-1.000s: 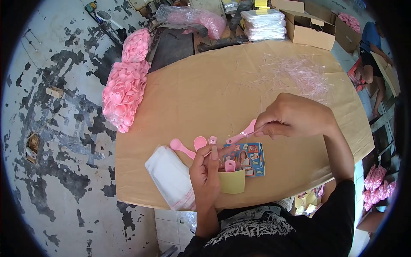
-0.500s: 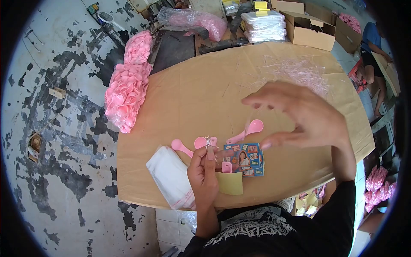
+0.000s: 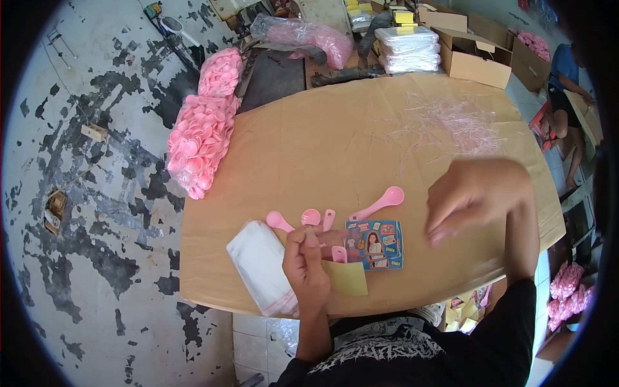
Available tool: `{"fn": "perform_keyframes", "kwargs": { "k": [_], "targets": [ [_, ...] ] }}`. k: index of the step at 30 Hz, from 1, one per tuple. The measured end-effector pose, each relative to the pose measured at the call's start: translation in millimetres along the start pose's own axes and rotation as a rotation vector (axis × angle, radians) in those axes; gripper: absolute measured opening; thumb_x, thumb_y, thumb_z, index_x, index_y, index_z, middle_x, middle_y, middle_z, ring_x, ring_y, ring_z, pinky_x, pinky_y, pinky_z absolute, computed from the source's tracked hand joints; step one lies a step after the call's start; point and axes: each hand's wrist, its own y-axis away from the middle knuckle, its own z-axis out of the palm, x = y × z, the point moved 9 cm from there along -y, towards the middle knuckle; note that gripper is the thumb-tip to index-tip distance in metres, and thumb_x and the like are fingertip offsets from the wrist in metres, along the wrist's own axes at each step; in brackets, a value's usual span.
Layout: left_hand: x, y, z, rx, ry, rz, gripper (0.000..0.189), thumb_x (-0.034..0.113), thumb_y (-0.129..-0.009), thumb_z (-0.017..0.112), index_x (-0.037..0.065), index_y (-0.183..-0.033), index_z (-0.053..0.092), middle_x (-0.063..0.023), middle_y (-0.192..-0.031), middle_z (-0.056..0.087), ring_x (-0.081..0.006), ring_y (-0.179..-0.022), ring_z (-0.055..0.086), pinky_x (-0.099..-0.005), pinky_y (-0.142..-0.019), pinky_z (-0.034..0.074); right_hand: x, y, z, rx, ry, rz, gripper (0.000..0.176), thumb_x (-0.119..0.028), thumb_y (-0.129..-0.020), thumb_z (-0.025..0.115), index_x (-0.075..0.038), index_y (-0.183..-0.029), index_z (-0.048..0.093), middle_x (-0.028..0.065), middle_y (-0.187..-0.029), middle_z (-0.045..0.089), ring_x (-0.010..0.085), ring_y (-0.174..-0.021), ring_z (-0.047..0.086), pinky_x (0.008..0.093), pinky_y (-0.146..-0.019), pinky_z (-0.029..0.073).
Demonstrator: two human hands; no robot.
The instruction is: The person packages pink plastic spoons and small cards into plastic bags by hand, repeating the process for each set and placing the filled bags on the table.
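My left hand [image 3: 306, 271] is closed in a pinch at the table's front edge. Whatever lies between its fingertips is too small to make out. Beside it lie a stack of clear plastic bags [image 3: 259, 264], a yellow paper slip [image 3: 349, 278] and blue printed cards [image 3: 391, 246] with a figure on them. Pink measuring spoons lie just beyond: one at left [image 3: 278, 221], a round-bowled one [image 3: 311, 217] and a longer one [image 3: 387, 196]. A pink handle end [image 3: 338, 254] shows near my fingers. My right hand [image 3: 474, 200], slightly blurred, hovers right of the cards with fingers curled together.
Loose clear strips [image 3: 461, 126] are spread at the table's far right. Bags of pink spoons [image 3: 201, 145] stand along the left edge. Stacked clear packets [image 3: 409, 48] and a cardboard box [image 3: 477, 64] sit behind the table. At far right sits another person [image 3: 564, 84].
My right hand has come down and slightly right, its spread fingers now curled together. My left hand keeps its pinch, and the shiny bit above its fingertips no longer shows. The view has shifted slightly.
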Motion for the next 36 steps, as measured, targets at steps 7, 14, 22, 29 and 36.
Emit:
{"fn": "perform_keyframes", "kwargs": {
  "k": [7,14,22,29,36],
  "targets": [
    [-3.7,-0.3,2.8,0.055,0.074,-0.024,0.025,0.019,-0.103,0.04,-0.002,-0.115,0.046,-0.022,-0.101,0.067,-0.0312,-0.067,0.07,-0.0355,-0.056,0.059,100.9,83.0,-118.1,0.955,0.718,0.26,0.038,-0.007,-0.091,0.06,-0.006,-0.13,0.057,0.0084,-0.104,0.067,0.0148,-0.087,0.064,0.0295,-0.075,0.052],
    [8.6,-4.5,14.2,0.051,0.133,-0.043,0.024,0.014,-0.102,0.046,-0.006,-0.117,0.049,-0.0219,-0.116,0.062,-0.0313,-0.114,0.061,-0.0349,-0.085,0.058,13.4,-9.5,-29.8,0.638,0.132,0.035,0.034,-0.027,-0.09,0.067,-0.002,-0.113,0.062,0.0098,-0.091,0.071,0.0181,-0.079,0.066,0.0318,-0.071,0.052],
    [-3.2,0.9,16.2,-0.059,0.4,-0.266,0.035,0.015,-0.103,0.045,-0.006,-0.13,0.048,-0.0135,-0.113,0.064,-0.0196,-0.102,0.065,-0.028,-0.082,0.056,37.4,-64.6,29.4,0.557,-0.264,0.034,0.023,-0.017,-0.093,0.065,-0.001,-0.109,0.068,0.0079,-0.086,0.071,0.0073,-0.074,0.063,0.0244,-0.067,0.051],
    [-10.6,0.1,7.2,-0.024,0.254,-0.204,0.036,0.018,-0.103,0.047,-0.006,-0.128,0.054,-0.0107,-0.111,0.065,-0.0131,-0.094,0.065,-0.0251,-0.076,0.055,50.4,-70.3,35.3,0.59,-0.396,0.046,0.023,-0.014,-0.093,0.065,-0.002,-0.113,0.067,0.0042,-0.087,0.07,0.0042,-0.075,0.059,0.0228,-0.069,0.05],
    [-4.9,-1.2,8.0,0.015,0.331,-0.2,0.031,0.014,-0.102,0.049,-0.005,-0.124,0.057,-0.0077,-0.101,0.068,-0.0072,-0.085,0.063,-0.0207,-0.07,0.051,46.5,-68.2,27.7,0.588,-0.41,0.044,0.02,-0.006,-0.093,0.064,0.001,-0.111,0.068,0.0031,-0.087,0.07,0.0032,-0.077,0.058,0.0198,-0.067,0.047]
  ]
}}
